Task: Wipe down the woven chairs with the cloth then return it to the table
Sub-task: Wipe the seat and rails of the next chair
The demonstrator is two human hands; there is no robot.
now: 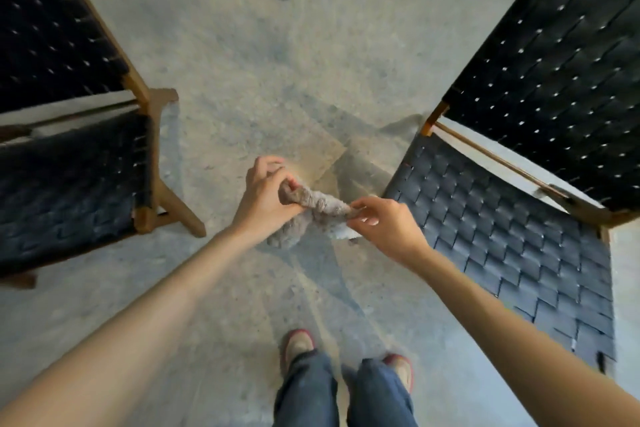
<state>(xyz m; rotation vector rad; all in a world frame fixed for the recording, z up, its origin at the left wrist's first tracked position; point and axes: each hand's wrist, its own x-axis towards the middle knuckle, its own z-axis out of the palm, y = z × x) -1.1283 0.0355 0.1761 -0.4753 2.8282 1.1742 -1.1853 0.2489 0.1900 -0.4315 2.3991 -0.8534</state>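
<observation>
Main thing I'd worry about: the cloth is wound into a rope, so if it goes onto a chair like that, only a thin ridge would touch the weave and plenty would get skipped.

Going from the left: the left chair has a wooden leg angled out toward the feet, easy to kick when stepping over. The left hand has its fingers curled round one end of the cloth, which looks firm enough. The right hand only pinches the other end between thumb and fingertips, so I reckon that end could slip. If it drops onto the gritty-looking floor, it could carry dirt onto the right chair. The table isn't in view, so no idea how far the return trip is.

The cloth itself is held in the air in the gap between the two chairs, touching neither. It's grey-brown and fuzzy, twisted tight in the middle. A loose lump hangs below the left hand and a paler bit sits under the right.
</observation>
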